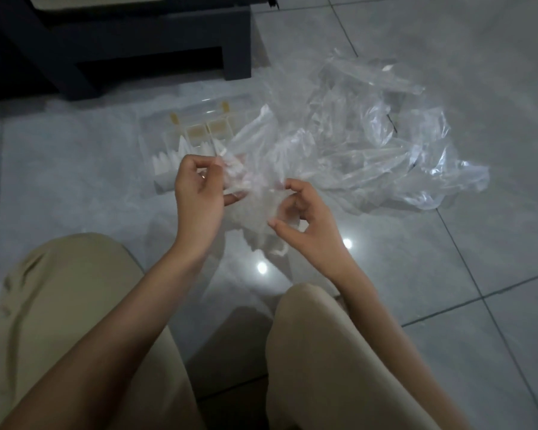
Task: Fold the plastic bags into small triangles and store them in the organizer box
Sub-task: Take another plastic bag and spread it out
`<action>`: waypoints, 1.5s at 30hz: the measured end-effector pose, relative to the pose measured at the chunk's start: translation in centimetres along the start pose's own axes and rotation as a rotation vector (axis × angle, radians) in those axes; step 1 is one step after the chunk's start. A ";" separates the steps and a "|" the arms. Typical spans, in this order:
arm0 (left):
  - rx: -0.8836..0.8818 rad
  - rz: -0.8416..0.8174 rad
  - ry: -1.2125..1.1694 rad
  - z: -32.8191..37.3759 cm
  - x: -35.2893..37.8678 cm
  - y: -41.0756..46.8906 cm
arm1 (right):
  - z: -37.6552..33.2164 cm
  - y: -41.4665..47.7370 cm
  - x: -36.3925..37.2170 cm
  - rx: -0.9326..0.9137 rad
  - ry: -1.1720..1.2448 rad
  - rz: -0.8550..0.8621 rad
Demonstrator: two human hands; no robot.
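Plastic bag [255, 200], clear and crumpled, hangs between our two hands just above the grey tiled floor [448, 274], near the middle of the view. Our left hand [199, 193] has its fingers curled in and pinches the bag's upper edge between thumb and fingertips. Our right hand [305, 218] pinches the opposite edge between thumb and forefinger, with the other fingers loosely bent against the film. At twelve o'clock from the left hand the clear organizer box [187, 131] lies on the floor with its lid open, and white folded triangles [168, 159] stand on edge in its nearer compartments. The held bag partly covers the box's right end. From one to three o'clock of the right hand a loose pile of bags [379, 141] spreads over the tiles. A dark furniture frame [121, 51] stands at eleven o'clock, behind the box. Our knees in beige trousers [59, 305] fill six o'clock.
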State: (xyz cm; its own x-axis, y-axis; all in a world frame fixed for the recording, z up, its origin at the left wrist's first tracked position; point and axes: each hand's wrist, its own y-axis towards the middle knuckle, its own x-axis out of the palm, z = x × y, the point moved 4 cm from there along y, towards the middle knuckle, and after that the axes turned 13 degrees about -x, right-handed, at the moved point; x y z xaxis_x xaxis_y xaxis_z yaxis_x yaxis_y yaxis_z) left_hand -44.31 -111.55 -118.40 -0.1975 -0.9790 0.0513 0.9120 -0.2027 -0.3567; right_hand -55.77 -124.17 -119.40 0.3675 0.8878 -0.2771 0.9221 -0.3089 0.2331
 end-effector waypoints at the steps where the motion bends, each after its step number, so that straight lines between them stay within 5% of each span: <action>1: -0.031 0.017 -0.039 0.1 -0.3 0.5 | 0.1 0.0 -0.6 -0.003 -0.003 -0.012; 10: -0.137 0.203 -0.152 0.5 -3.5 3.7 | 1.0 -0.3 -5.1 0.001 -0.115 -0.076; 22: -0.081 0.181 -0.180 0.5 -2.6 2.7 | -0.8 -1.4 -5.4 -0.204 -0.510 0.636; 31: 0.001 0.217 -0.150 0.0 -2.1 2.2 | -1.3 -1.7 -6.0 -0.338 -0.735 0.624; 34: -0.032 0.231 -0.186 -0.5 -2.0 2.1 | -0.6 -1.8 -6.1 -0.310 -0.735 0.511; 37: -0.121 0.206 -0.175 -1.4 -2.6 1.7 | 1.5 -2.0 -6.9 -0.204 -0.535 0.165; 42: -0.282 0.077 0.208 -4.2 -4.7 1.0 | 5.9 -5.2 -8.5 0.483 -0.199 -0.417; 45: -0.280 -0.050 0.553 -4.7 -5.9 1.3 | 5.5 -5.7 -9.1 0.591 -0.142 -0.501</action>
State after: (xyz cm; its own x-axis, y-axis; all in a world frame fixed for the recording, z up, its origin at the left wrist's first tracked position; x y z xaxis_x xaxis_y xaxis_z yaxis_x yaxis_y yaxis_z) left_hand -43.64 -105.98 -123.55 -0.4625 -0.7964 -0.3896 0.7828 -0.1605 -0.6012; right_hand -63.65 -132.35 -123.33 -0.1333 0.9295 -0.3440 0.8791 -0.0494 -0.4741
